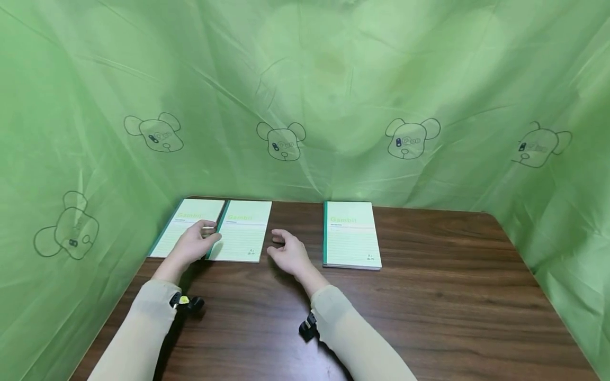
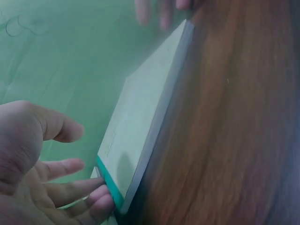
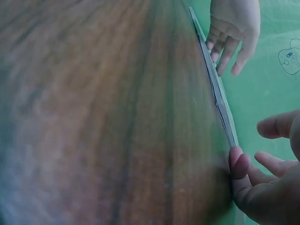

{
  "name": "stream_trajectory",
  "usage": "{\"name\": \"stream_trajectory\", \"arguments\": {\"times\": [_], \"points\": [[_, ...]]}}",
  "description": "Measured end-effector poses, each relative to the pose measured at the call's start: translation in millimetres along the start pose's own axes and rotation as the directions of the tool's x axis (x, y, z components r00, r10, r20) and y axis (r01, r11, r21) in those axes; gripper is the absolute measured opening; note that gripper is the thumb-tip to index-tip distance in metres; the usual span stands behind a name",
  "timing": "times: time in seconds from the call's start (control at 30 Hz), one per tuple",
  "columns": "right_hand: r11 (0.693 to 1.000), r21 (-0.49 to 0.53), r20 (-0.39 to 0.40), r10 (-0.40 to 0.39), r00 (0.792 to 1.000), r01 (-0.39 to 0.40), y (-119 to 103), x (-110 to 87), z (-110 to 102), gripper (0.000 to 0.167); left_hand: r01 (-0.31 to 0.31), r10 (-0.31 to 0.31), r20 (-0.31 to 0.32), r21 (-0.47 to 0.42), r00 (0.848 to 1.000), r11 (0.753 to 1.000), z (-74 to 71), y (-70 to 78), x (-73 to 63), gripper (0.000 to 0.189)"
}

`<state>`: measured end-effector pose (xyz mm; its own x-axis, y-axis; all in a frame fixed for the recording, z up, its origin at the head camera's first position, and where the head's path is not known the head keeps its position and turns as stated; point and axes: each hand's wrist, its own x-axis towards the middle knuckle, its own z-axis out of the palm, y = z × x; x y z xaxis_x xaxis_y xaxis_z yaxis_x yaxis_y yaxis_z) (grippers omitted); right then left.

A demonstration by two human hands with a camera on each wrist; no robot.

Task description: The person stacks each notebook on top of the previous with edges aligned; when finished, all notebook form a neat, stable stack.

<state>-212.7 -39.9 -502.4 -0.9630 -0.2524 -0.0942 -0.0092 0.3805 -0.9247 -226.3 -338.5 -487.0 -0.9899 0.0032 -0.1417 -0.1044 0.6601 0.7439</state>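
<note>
Two pale notebooks with green spines lie side by side at the table's far left, the left notebook (image 1: 171, 233) and the middle notebook (image 1: 243, 238). My left hand (image 1: 194, 244) is over the left notebook's right part, partly covering it. In the left wrist view, its fingertips (image 2: 101, 197) are right at the green spine of the middle notebook (image 2: 136, 117), with the thumb raised clear of the cover. My right hand (image 1: 290, 255) is low over the table just right of that notebook, its fingers relaxed and bent toward the right edge.
Farther right is another matching notebook (image 1: 351, 238), thick enough at its front edge to look like a stack. Brown wood-grain tabletop (image 1: 452, 296) extends to the right and front. Green cloth (image 1: 333, 79) printed with bear heads encloses the back and sides.
</note>
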Motion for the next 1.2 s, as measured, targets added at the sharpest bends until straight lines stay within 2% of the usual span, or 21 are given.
{"name": "stream_trajectory", "arguments": {"times": [0.2, 0.4, 0.57, 0.67, 0.8, 0.93, 1.03, 1.13, 1.2], "points": [[1.000, -0.006, -0.002, -0.007, 1.000, 0.007, 1, -0.6, 1, 0.056, 0.035, -0.035, -0.007, -0.047, 0.999, 0.998, 7.2, 8.0, 0.1, 0.057], [0.999, -0.037, -0.039, -0.037, 0.999, 0.035, -3, -3.9, -3, 0.054, 0.043, -0.043, 0.008, -0.069, 0.999, 0.997, 17.5, 21.0, -1.0, 0.061], [0.999, -0.032, -0.042, -0.021, 0.999, 0.020, -5, -4.6, -7, 0.056, 0.064, -0.063, 0.014, -0.109, 0.998, 0.992, 28.2, 30.7, 0.5, 0.061], [1.000, 0.010, -0.047, 0.005, 0.999, -0.004, -4, -3.5, -9, 0.056, 0.081, -0.079, 0.022, -0.155, 0.997, 0.985, 35.3, 35.1, 2.0, 0.061], [0.996, 0.074, -0.070, 0.059, 0.996, -0.054, -5, -2.9, -13, 0.052, 0.130, -0.126, 0.032, -0.228, 0.992, 0.965, 42.3, 38.5, 3.3, 0.063], [0.993, 0.071, -0.086, 0.095, 0.992, -0.089, -5, -4.7, -18, 0.050, 0.184, -0.187, 0.023, -0.337, 0.982, 0.923, 45.2, 37.7, 4.1, 0.063], [0.994, 0.069, -0.091, 0.093, 0.991, -0.087, -5, -7.0, -20, 0.048, 0.195, -0.207, 0.016, -0.409, 0.978, 0.891, 45.9, 35.0, 3.5, 0.063], [0.994, 0.072, -0.087, 0.087, 0.992, -0.081, -3, -8.7, -22, 0.046, 0.193, -0.209, 0.011, -0.437, 0.978, 0.878, 46.8, 32.8, 2.0, 0.064], [0.994, 0.067, -0.081, 0.086, 0.993, -0.081, -2, -9.2, -22, 0.045, 0.188, -0.206, 0.005, -0.435, 0.978, 0.881, 48.1, 32.4, 1.3, 0.064]]}}
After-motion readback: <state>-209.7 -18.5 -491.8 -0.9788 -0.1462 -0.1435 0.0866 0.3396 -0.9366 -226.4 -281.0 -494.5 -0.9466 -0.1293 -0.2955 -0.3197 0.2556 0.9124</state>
